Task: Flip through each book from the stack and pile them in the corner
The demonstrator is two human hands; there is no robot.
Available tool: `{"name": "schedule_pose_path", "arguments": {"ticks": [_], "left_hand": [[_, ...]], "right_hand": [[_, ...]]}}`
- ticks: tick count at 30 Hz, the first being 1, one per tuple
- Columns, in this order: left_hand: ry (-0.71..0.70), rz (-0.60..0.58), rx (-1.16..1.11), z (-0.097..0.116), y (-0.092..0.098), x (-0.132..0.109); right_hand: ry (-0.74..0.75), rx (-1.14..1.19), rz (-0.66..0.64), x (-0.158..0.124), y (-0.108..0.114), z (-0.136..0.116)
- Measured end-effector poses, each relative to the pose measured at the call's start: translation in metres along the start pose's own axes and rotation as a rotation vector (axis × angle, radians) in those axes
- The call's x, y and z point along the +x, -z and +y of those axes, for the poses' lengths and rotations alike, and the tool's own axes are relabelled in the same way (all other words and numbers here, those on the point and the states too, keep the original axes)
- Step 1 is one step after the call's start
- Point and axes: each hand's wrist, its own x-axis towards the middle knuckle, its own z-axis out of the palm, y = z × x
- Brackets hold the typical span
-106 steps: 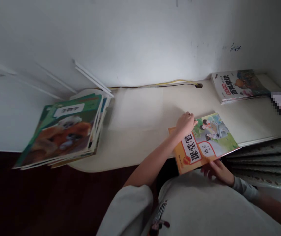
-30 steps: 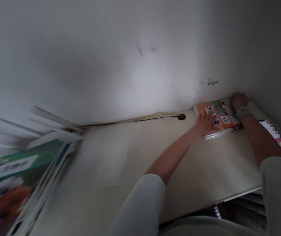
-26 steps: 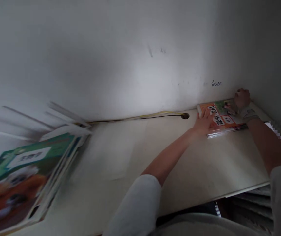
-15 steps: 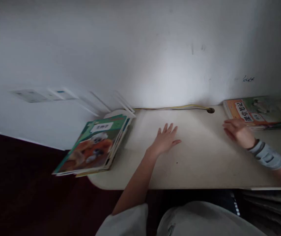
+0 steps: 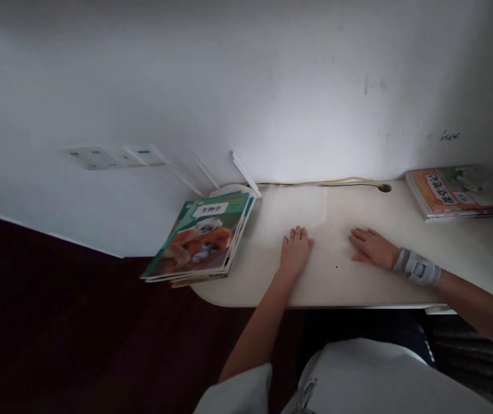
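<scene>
My left hand point(image 5: 296, 251) lies palm down on the pale desk point(image 5: 268, 282), fingers stretched forward and holding nothing. To its right, my right hand point(image 5: 371, 247) rests low over the desk surface with its fingers extended to the left, also holding nothing. A grey band point(image 5: 419, 269) is wrapped around the right wrist. Left of my left hand, a pile of books with a green biology cover point(image 5: 199, 236) sits at the desk's left end, overhanging its edge. Another pile, topped by an orange and green book point(image 5: 457, 187), lies at the back right.
Behind the desk rises a white wall point(image 5: 293, 103) with sockets point(image 5: 95, 158) at the left. A yellow cable point(image 5: 350, 179) runs along the back edge to a round hole point(image 5: 385, 188). White rods point(image 5: 245, 174) stand behind the left pile.
The view has shifted, so the desk and books appear displaced. My right hand has moved left, away from the right pile, toward my left hand. My left hand's fingers have drawn closer together.
</scene>
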Motion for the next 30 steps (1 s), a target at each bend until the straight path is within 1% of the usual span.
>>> {"name": "schedule_pose_path", "arguments": {"ticks": [2,5,8,10,13,15,17,19,21,23,25,27,28,30], "left_hand": [[0.003,0.041,-0.025,-0.001,0.001,0.001],[-0.013,0.07,-0.052,-0.005,0.002,0.003],[-0.046,0.073,-0.057,-0.008,0.001,0.0],[-0.099,0.056,-0.06,-0.007,0.001,-0.004],[-0.178,0.034,-0.091,-0.005,0.002,-0.013],[-0.177,0.045,-0.151,-0.003,0.003,-0.016],[-0.135,0.07,-0.267,-0.004,0.004,-0.017],[-0.052,0.118,-0.464,-0.005,0.006,-0.017],[0.054,0.193,-0.771,-0.005,0.011,-0.019],[0.131,0.25,-1.213,-0.002,0.02,-0.022],[0.183,0.239,-1.704,0.003,0.034,-0.027],[0.277,0.217,-2.104,0.007,0.048,-0.033],[0.337,0.223,-2.246,0.008,0.055,-0.036],[0.423,0.257,-2.439,0.009,0.067,-0.044]], "right_hand": [[-0.009,-0.008,-0.059,0.022,-0.004,-0.012],[-0.002,0.009,-0.096,0.055,-0.004,-0.028],[-0.023,0.029,-0.121,0.077,-0.003,-0.038],[-0.038,0.038,-0.132,0.081,-0.004,-0.042],[-0.017,0.046,-0.125,0.077,-0.008,-0.042],[-0.003,0.068,-0.096,0.071,-0.012,-0.038],[0.003,0.116,-0.058,0.066,-0.016,-0.03],[-0.001,0.195,0.003,0.062,-0.021,-0.022],[-0.022,0.286,0.108,0.058,-0.022,-0.016],[-0.045,0.339,0.227,0.052,-0.019,-0.014],[-0.041,0.323,0.301,0.043,-0.011,-0.015],[-0.01,0.268,0.314,0.034,-0.002,-0.02],[0.003,0.249,0.312,0.029,0.002,-0.023],[0.003,0.273,0.316,0.02,0.006,-0.029]]}}
